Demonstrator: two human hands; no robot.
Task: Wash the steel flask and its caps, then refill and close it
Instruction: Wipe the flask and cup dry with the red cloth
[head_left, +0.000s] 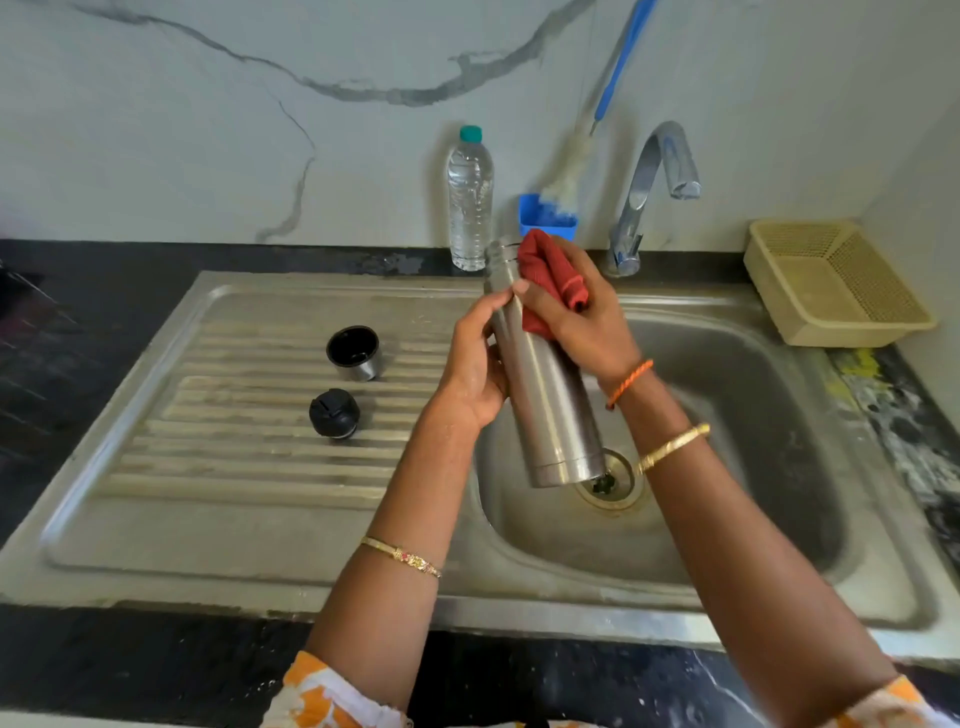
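The steel flask is held tilted over the sink basin, its open threaded mouth up and away from me, its base low above the drain. My left hand wraps the upper body from the left, thumb and fingers curled round the steel; my right hand presses a bunched red cloth against the neck, fingers closed over the cloth. By my judgement this is the wiping or drying step, with refilling and closing not yet done. The main risk is slip: the steel looks smooth and my left hand glistens as if wet, so a hard rub from the cloth could twist the flask out of a one-handed hold and drop it onto the drain. A second risk is the cloth snagging on the threads at the mouth. On the ribbed draining board to the left stand the cup-shaped outer cap, open side up, and, just nearer me, the black stopper; both are well apart from my hands, yet a swinging elbow could knock them off. Behind the flask stand a plastic water bottle, a bottle brush in a blue holder, and the tap, which shows no running water.
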